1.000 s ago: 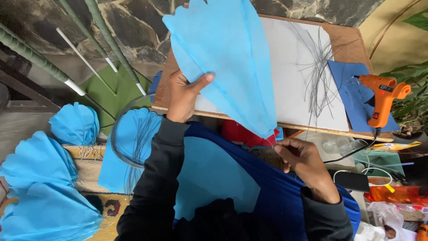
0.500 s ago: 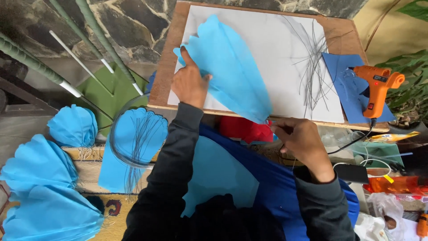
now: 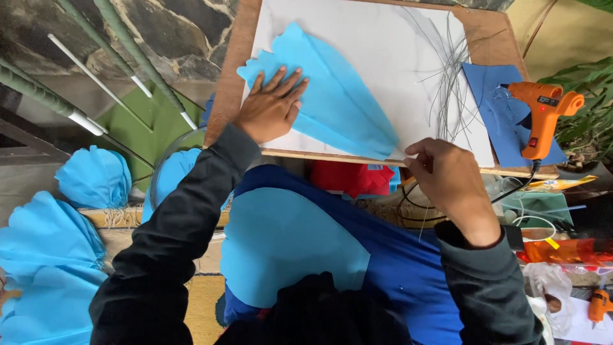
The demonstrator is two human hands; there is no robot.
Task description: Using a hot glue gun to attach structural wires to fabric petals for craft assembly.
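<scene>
A light blue folded petal-shaped fabric piece (image 3: 332,96) lies flat on the white sheet (image 3: 389,45) of a wooden board (image 3: 233,70). My left hand (image 3: 269,107) presses flat on its wide scalloped end, fingers spread. My right hand (image 3: 440,172) pinches the fabric's narrow tip at the board's near edge. A bundle of thin grey wires (image 3: 450,76) lies on the white sheet beyond my right hand. Another light blue cut shape (image 3: 287,246) rests on my lap.
An orange glue gun (image 3: 543,112) stands on a dark blue sheet (image 3: 495,96) at the board's right end. Finished light blue fabric petals (image 3: 45,255) lie at the left. Green-wrapped rods (image 3: 128,57) lean at the upper left. Red fabric (image 3: 351,179) sits under the board's edge.
The blue fabric piece came down from being held up in the air to lying flat on the board. My left hand now presses it and my right hand has moved to its tip.
</scene>
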